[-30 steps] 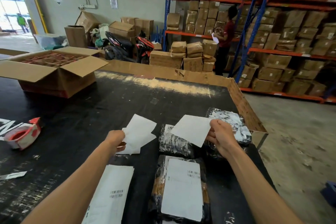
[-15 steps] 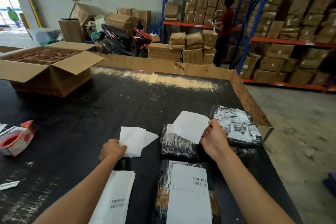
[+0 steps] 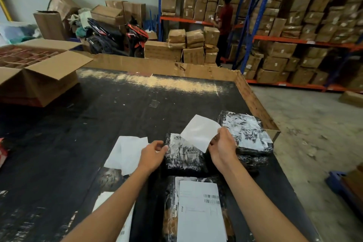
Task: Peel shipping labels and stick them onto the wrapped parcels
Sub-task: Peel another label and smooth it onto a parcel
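My right hand (image 3: 222, 149) pinches a white shipping label (image 3: 199, 132) by its right corner, held tilted above a black wrapped parcel (image 3: 183, 155). My left hand (image 3: 152, 155) rests at that parcel's left edge, fingers curled, with nothing seen in it. White backing sheets (image 3: 125, 152) lie flat on the table just left of my left hand. A second black wrapped parcel (image 3: 245, 133) sits to the right, stacked on another. Nearest me, a wrapped parcel (image 3: 170, 212) carries a barcoded label (image 3: 200, 210).
The black table (image 3: 117, 104) has a raised cardboard rim along its far and right edges. An open carton (image 3: 39, 72) stands at the far left. More label sheets (image 3: 125, 230) lie under my left forearm. A person stands at the shelving (image 3: 294, 41) behind.
My left hand let go of the white sheets, which now lie on the table, and moved right to the parcel's edge. My right hand kept the label over the parcels.
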